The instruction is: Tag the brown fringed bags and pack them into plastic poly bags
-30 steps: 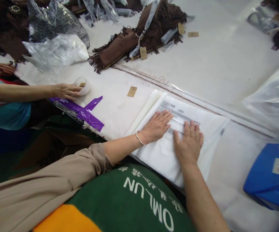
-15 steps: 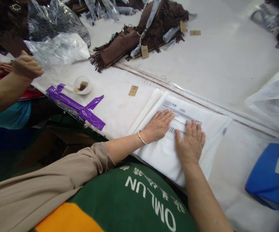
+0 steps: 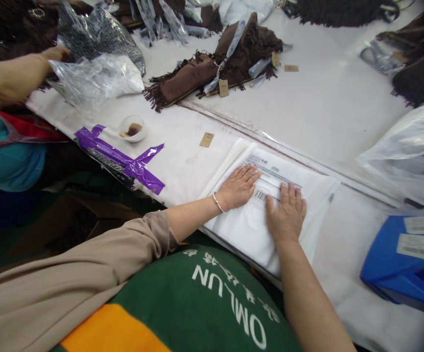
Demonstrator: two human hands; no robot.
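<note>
A stack of white plastic bags with printed text and a barcode lies at the table's near edge. My left hand, a bracelet on its wrist, rests flat on the upper left of the top bag, fingers stretched out. Beside the barcode, my right hand presses flat on the same bag with its fingers straight and thumb apart. Neither hand grips anything. A small tan tag with a string lies left of the stack.
A brown fringed bag lies beyond, near a small bowl and purple tape. A blue bin and clear plastic are at right. At left, a co-worker's arm reaches toward dark bags.
My view has shifted slightly, showing more of the table's right and far side. Both hands stay flat on the stack. The co-worker's arm has moved up and away toward the dark bags.
</note>
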